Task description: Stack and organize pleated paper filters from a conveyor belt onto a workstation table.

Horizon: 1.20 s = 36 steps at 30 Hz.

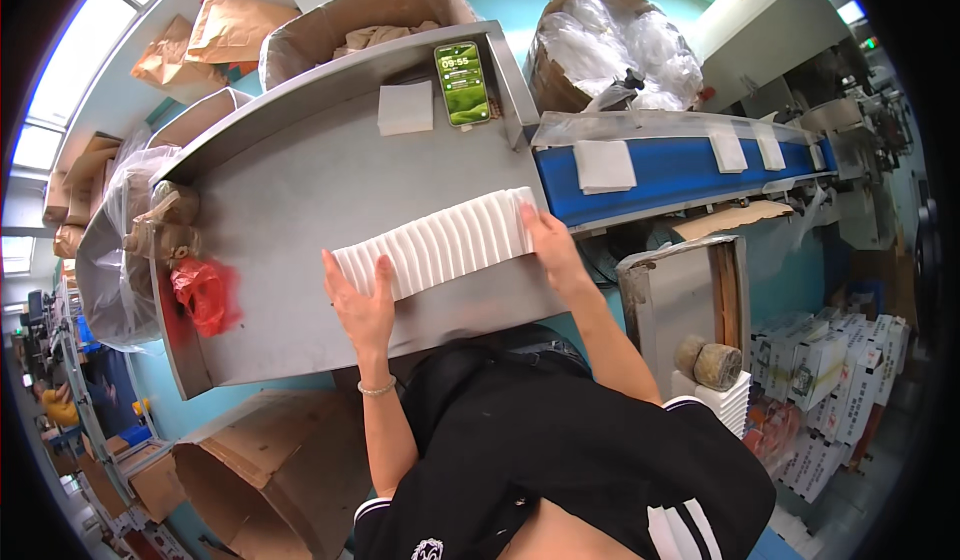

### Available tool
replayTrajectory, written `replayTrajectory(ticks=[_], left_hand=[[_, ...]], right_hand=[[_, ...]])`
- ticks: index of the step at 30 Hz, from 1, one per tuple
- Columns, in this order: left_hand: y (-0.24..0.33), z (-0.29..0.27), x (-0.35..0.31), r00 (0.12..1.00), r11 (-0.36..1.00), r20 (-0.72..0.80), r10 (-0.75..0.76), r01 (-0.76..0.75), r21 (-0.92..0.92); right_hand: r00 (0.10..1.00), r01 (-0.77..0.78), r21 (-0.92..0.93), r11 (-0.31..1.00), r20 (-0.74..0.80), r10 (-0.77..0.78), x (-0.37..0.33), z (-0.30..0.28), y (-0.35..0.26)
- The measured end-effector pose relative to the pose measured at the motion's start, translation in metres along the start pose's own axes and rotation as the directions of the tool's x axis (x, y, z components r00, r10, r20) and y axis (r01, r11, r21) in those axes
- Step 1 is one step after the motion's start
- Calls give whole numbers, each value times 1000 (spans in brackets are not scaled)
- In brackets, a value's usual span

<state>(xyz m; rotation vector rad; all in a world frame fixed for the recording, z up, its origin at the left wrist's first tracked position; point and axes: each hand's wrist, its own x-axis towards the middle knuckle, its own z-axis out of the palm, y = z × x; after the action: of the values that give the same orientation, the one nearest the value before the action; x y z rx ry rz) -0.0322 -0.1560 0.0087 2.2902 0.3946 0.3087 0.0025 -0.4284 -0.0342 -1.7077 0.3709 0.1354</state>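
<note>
A long row of folded white paper napkins stands on edge, slanting up to the right above the metal table. My left hand closes round its left end, with the thumb on the near side and the fingers at the end. At the right end my right hand presses against the outer face, so the row is held between both hands. Whether the row's underside touches the table cannot be made out. Beyond it lie a flat white napkin stack and a phone with a lit green screen.
A blue conveyor belt carrying several white napkin stacks meets the table's right side. Red plastic and wrapped rolls lie at the left edge. Cardboard boxes stand around, and a round bin holds clear plastic.
</note>
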Motion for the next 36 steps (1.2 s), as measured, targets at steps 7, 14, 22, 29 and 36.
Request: replayTrajectory(ticks=[7, 14, 22, 29, 36], left_hand=[[1, -3, 0, 1000, 999, 15, -19, 20, -25], [11, -1, -3, 998, 999, 66, 5, -2, -50], [8, 0, -3, 998, 998, 63, -26, 30, -63], [12, 6, -6, 993, 998, 119, 10, -4, -58], [11, 6, -5, 997, 999, 73, -8, 12, -46]], right_hand=[[928, -323, 632, 704, 66, 366, 2, -42, 6], [999, -48, 43, 998, 28, 47, -3, 2, -11], [934, -326, 595, 735, 84, 346, 5, -43, 17], [999, 17, -216, 976, 44, -8, -5, -3, -17], [864, -474, 459, 752, 409, 295, -6, -34, 1]])
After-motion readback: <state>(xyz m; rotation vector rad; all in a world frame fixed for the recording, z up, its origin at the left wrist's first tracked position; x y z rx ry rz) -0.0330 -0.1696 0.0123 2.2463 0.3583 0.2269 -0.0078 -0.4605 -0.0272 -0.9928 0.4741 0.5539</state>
